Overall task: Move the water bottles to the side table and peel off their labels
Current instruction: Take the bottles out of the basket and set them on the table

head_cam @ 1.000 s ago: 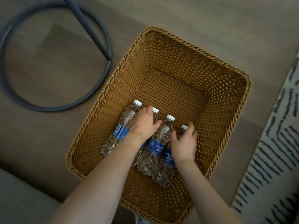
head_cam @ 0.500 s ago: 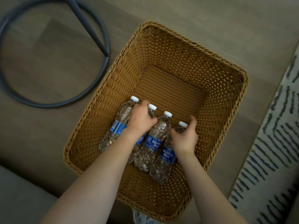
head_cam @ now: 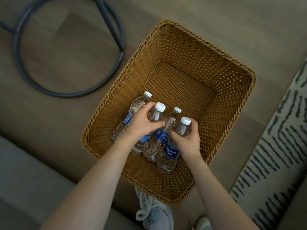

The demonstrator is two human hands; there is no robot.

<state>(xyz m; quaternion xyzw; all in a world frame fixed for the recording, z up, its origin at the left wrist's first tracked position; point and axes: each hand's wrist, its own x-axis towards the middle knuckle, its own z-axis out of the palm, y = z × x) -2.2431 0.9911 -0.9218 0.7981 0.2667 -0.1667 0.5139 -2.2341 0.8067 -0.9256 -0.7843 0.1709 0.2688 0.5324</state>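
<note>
Two lifted off wicker basket (head_cam: 216,47) floor now: left hand (head_cam: 141,128) fingers (head_cam: 147,107) wrapped round second Aquafina bottle (head_cam: 155,116), right hand (head_cam: 186,141) round rightmost bottle (head_cam: 181,130). Labels (head_cam: 172,152) unpeeled.

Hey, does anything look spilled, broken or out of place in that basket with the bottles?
Nothing stands out. All four water bottles are capped and labelled in the wicker basket, no spill visible. The left hand and right hand each grip one.

Bottles (head_cam: 171,153) in basket (head_cam: 182,52) on floor (head_cam: 216,17), ring base (head_cam: 66,94) left, rug (head_cam: 274,155) right
</note>
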